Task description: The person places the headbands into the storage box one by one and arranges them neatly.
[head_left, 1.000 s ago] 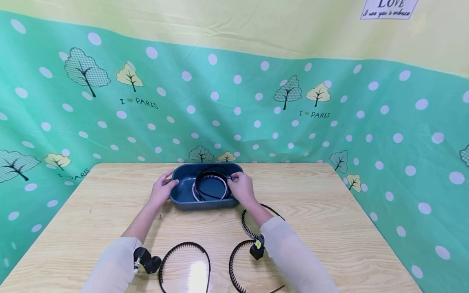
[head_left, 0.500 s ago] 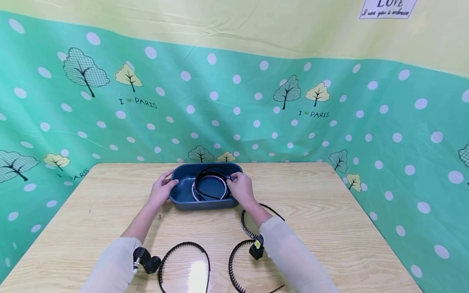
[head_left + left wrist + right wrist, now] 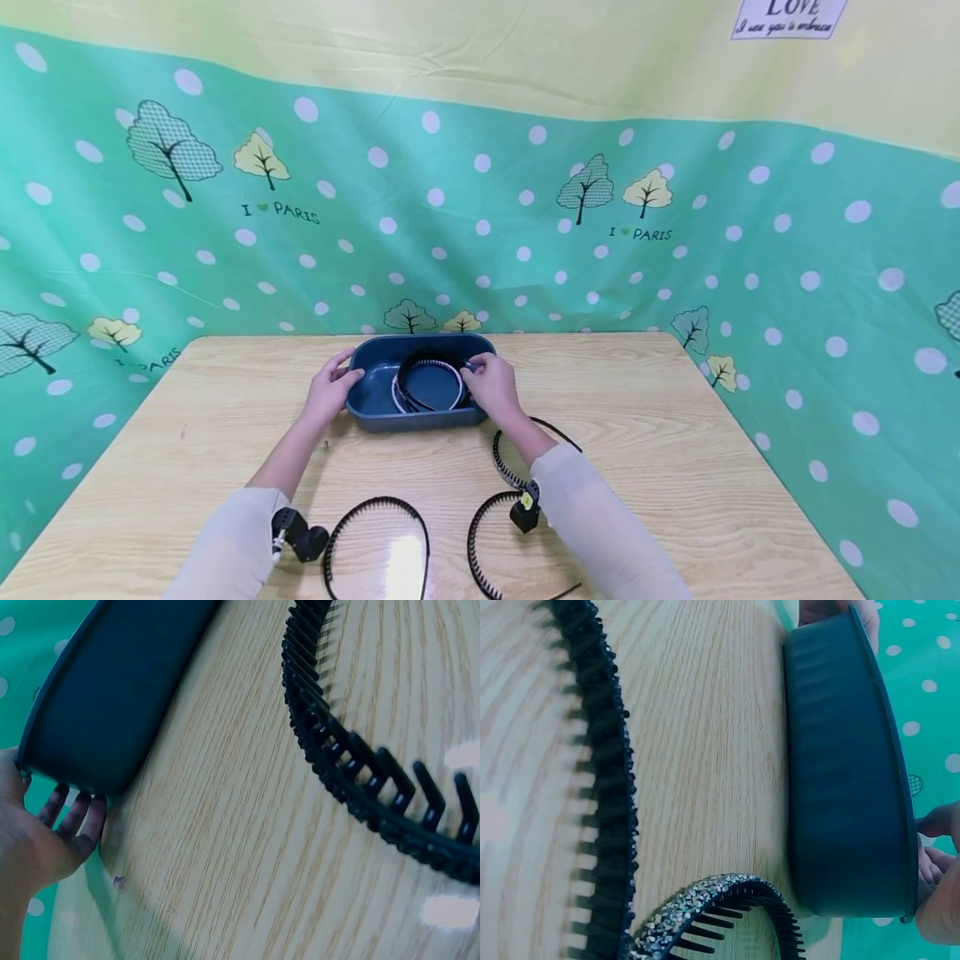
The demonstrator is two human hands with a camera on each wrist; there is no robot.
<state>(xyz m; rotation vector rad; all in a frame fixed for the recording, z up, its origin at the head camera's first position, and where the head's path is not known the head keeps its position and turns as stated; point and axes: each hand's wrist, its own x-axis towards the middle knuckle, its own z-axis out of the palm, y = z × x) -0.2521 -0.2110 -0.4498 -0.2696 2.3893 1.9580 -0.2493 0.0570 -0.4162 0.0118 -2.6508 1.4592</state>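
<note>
A dark blue oblong basin [image 3: 375, 400] stands at the back of the table. My left hand [image 3: 330, 387] grips its left end, thumb over the rim and fingers underneath in the left wrist view. Inside, on the right side, lie a white headband [image 3: 395, 393] and black headbands [image 3: 408, 371], overlapping each other. My right hand [image 3: 491, 385] reaches over the basin's right end, thumb and forefinger pinching a black headband at its side. The pinched part is mostly hidden by the fingers. From the right wrist view, that hand's fingers are curled just past the rim.
Two black toothed headbands, one at front left [image 3: 381, 500] and one at front centre [image 3: 474, 542], lie on the wooden table [image 3: 660, 467]. Beneath the right forearm rests a headband with silvery glitter [image 3: 682, 907]. A polka-dot curtain [image 3: 480, 250] hangs behind.
The black headband at my right hand has sunk lower in the basin, its thin arc at the back now down with the others. Both hands stay nearly still.
</note>
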